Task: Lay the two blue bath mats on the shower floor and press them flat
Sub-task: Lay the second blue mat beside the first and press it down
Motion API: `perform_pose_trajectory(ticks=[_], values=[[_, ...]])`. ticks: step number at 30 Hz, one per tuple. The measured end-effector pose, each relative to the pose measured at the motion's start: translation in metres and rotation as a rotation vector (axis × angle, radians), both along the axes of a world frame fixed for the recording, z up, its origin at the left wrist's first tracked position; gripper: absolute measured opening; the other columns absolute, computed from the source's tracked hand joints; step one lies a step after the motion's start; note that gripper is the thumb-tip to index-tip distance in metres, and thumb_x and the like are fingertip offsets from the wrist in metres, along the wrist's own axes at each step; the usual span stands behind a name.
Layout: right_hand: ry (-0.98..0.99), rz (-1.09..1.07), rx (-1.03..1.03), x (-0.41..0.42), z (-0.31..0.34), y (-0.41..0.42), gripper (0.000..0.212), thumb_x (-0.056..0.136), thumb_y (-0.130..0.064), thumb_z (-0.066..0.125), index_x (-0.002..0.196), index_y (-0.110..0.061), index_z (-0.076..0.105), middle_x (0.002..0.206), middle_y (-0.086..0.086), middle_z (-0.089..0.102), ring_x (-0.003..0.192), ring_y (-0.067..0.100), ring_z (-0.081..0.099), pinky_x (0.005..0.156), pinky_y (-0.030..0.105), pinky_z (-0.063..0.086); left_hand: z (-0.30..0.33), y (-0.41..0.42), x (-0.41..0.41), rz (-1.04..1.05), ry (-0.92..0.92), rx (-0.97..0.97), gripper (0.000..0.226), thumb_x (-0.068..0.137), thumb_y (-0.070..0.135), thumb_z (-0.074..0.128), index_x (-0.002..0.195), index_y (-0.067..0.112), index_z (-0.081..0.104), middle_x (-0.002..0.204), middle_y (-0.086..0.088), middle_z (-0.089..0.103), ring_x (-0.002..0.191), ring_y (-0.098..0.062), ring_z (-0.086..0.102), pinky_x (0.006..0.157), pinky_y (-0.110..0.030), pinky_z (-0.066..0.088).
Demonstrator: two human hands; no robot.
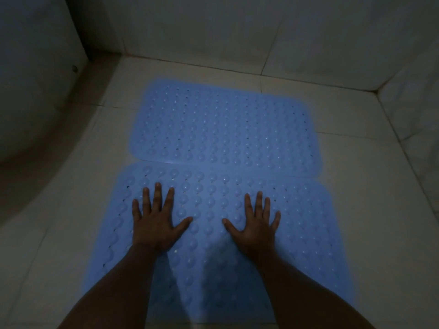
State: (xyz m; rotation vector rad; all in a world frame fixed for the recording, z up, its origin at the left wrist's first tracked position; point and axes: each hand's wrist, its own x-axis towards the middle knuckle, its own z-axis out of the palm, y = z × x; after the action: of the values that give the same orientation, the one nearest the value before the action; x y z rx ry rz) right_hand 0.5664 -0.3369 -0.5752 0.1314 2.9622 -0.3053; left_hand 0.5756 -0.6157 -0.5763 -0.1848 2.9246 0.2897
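Two blue bath mats with rows of round bumps and small holes lie on the pale tiled shower floor [370, 210]. The far mat [225, 124] lies flat toward the back wall. The near mat [209, 269] lies in front of it, and its far edge slightly overlaps or touches the far mat's near edge. My left hand [155, 222] rests palm down on the near mat's left half, fingers spread. My right hand [255, 224] rests palm down on its right half, fingers spread. Neither hand holds anything.
Tiled walls [213, 27] close off the back and the right side. A curved raised kerb [59, 148] runs along the left. A small round fitting [75, 68] sits on the left wall. The light is dim.
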Motion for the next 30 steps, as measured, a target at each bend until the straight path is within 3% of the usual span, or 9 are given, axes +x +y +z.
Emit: perform_pose_trajectory(ticks=[6, 8, 10, 12, 17, 22, 27, 30], values=[[0.018, 0.005, 0.003, 0.001, 0.003, 0.001, 0.100, 0.077, -0.091, 0.031, 0.160, -0.039, 0.011, 0.170, -0.001, -0.005, 0.157, 0.025, -0.006, 0.121, 0.061, -0.004, 0.008, 0.002, 0.000, -0.005, -0.035, 0.017, 0.100, 0.080, 0.094, 0.016, 0.159, 0.039, -0.013, 0.166, 0.000, -0.027, 0.152, -0.030, -0.028, 0.123, -0.057, -0.011], [0.069, -0.016, -0.026, -0.002, 0.001, 0.001, 0.093, 0.079, -0.087, 0.036, 0.156, -0.037, 0.028, 0.169, 0.002, 0.012, 0.156, 0.027, 0.009, 0.119, 0.063, 0.003, 0.014, 0.000, -0.001, 0.014, 0.019, 0.047, 0.093, 0.085, 0.088, 0.022, 0.161, 0.038, 0.001, 0.171, -0.001, -0.009, 0.157, -0.030, -0.011, 0.124, -0.057, -0.006], [0.176, -0.059, -0.061, -0.012, 0.002, 0.002, 0.078, 0.084, -0.076, 0.039, 0.145, -0.029, 0.050, 0.160, 0.008, 0.037, 0.150, 0.031, 0.029, 0.117, 0.068, 0.015, 0.020, -0.009, -0.008, 0.047, 0.155, 0.056, 0.081, 0.092, 0.077, 0.029, 0.160, 0.033, 0.023, 0.168, -0.004, 0.022, 0.155, -0.030, 0.015, 0.124, -0.058, 0.004], [0.250, -0.056, -0.082, -0.030, 0.008, -0.001, 0.068, 0.089, -0.067, 0.038, 0.139, -0.025, 0.056, 0.153, 0.008, 0.045, 0.147, 0.030, 0.033, 0.116, 0.070, 0.016, 0.020, -0.027, -0.024, 0.044, 0.229, 0.035, 0.076, 0.095, 0.068, 0.028, 0.157, 0.025, 0.033, 0.164, -0.006, 0.032, 0.153, -0.030, 0.023, 0.123, -0.057, 0.011], [0.245, 0.046, -0.246, -0.075, 0.030, -0.030, 0.054, 0.094, -0.058, 0.045, 0.138, -0.030, 0.055, 0.158, 0.000, 0.038, 0.153, 0.023, 0.020, 0.122, 0.060, 0.004, 0.016, -0.073, -0.063, -0.084, 0.141, -0.015, 0.079, 0.098, 0.064, 0.018, 0.160, 0.017, 0.026, 0.169, -0.006, 0.015, 0.157, -0.028, 0.007, 0.125, -0.050, 0.010], [0.294, 0.151, -0.383, -0.101, 0.025, -0.066, 0.043, 0.093, -0.054, 0.051, 0.127, -0.031, 0.063, 0.153, -0.002, 0.046, 0.151, 0.022, 0.027, 0.122, 0.057, 0.013, -0.001, -0.087, -0.068, -0.208, 0.136, -0.018, 0.074, 0.104, 0.056, 0.018, 0.162, 0.011, 0.013, 0.170, -0.006, 0.004, 0.157, -0.025, -0.004, 0.127, -0.051, 0.007], [0.424, 0.252, -0.457, -0.128, 0.005, -0.084, 0.033, 0.093, -0.046, 0.056, 0.115, -0.026, 0.071, 0.143, 0.001, 0.057, 0.144, 0.025, 0.041, 0.115, 0.052, 0.029, -0.008, -0.085, -0.069, -0.199, 0.181, -0.011, 0.068, 0.106, 0.048, 0.024, 0.162, 0.011, 0.012, 0.170, -0.005, 0.004, 0.158, -0.022, -0.005, 0.128, -0.049, 0.007], [0.402, 0.247, -0.436, -0.130, 0.001, -0.085, 0.035, 0.094, -0.046, 0.053, 0.115, -0.025, 0.071, 0.143, 0.003, 0.057, 0.143, 0.028, 0.042, 0.114, 0.056, 0.030, -0.012, -0.088, -0.071, -0.208, 0.171, 0.000, 0.066, 0.106, 0.045, 0.024, 0.161, 0.010, 0.016, 0.170, -0.005, 0.008, 0.158, -0.021, -0.001, 0.127, -0.049, 0.009]])
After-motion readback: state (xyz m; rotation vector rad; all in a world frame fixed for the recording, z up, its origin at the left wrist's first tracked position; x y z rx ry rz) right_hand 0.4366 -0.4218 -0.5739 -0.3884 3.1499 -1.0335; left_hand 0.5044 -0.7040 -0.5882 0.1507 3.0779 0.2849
